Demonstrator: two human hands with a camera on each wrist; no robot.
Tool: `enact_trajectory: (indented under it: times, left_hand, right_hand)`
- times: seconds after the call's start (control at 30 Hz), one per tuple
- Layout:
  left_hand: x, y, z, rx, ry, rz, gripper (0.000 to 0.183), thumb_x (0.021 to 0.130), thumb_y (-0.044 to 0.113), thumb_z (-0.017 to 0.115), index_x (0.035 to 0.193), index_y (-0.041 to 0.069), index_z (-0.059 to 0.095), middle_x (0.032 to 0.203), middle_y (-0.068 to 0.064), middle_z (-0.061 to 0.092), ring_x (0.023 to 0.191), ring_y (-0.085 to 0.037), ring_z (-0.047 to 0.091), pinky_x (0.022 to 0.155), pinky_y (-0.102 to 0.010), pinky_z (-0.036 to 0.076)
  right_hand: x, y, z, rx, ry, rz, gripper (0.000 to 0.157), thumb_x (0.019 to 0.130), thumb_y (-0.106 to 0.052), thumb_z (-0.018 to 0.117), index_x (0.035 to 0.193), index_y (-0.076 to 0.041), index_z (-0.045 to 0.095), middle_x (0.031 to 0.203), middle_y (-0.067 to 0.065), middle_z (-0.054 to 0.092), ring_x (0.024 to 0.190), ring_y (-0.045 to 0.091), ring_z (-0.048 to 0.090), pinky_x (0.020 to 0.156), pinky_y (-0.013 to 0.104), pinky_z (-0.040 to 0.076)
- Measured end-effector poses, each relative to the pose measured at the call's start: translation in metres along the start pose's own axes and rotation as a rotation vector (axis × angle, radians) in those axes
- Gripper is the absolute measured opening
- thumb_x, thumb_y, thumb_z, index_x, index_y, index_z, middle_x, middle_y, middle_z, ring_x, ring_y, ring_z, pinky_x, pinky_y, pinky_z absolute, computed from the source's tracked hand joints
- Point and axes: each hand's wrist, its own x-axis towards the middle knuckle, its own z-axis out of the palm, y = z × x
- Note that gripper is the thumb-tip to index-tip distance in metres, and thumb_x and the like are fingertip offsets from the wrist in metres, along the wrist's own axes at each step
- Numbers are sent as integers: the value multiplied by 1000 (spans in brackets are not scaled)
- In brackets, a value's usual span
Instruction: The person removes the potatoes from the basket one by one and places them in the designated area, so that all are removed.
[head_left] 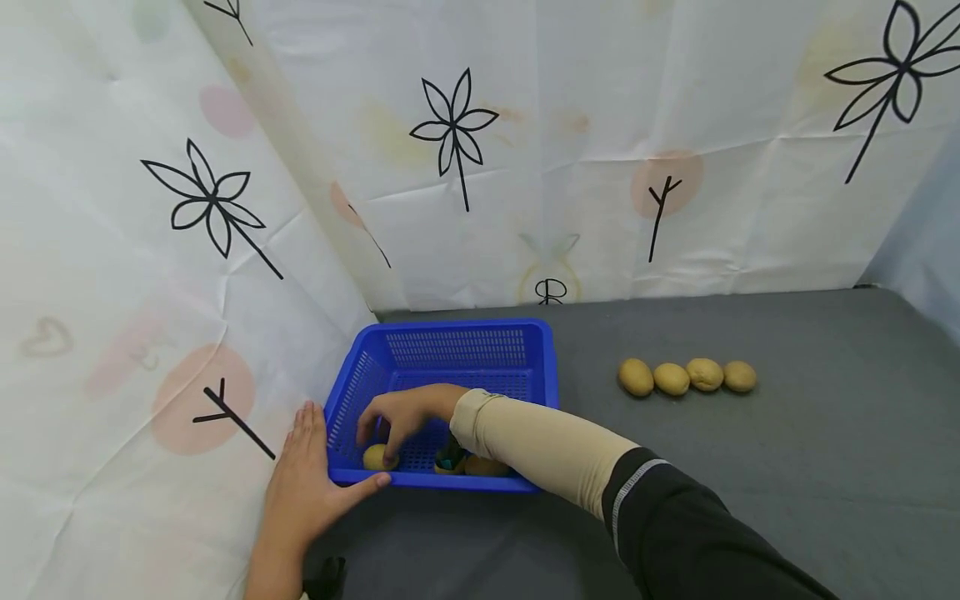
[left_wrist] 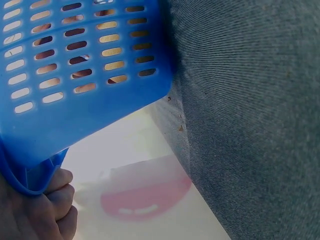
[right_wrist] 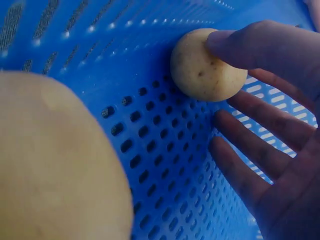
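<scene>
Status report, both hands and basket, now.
Right hand: touching potato inside blue plastic basket. Left hand: against basket's left end. Basket's front rim close beside potato.

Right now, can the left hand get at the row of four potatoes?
Probably not directly: the left hand is at the left side of the blue basket, and that basket and the right forearm lie between it and the four potatoes.

Basket (head_left: 465,325): blue
Potatoes (head_left: 671,380): yellowish-tan
Table (head_left: 787,467): grey
Backdrop (head_left: 570,92): white, black line-drawn flowers, pink circles
Sleeve (head_left: 551,442): beige, black
</scene>
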Motion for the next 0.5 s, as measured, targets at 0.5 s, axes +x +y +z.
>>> enact_trajectory:
  times: [0.5]
  left_hand:
    - [0,0,-1,-10,-4,-9,146,74,81,78,168,-6,6,175,-30,10,165,-47,10,135,-58,8]
  right_hand:
    - [1,-3,2,56,-55,35,47,85,-1,88,127,-18,75,123,-8,71,106,4,69,88,17,58]
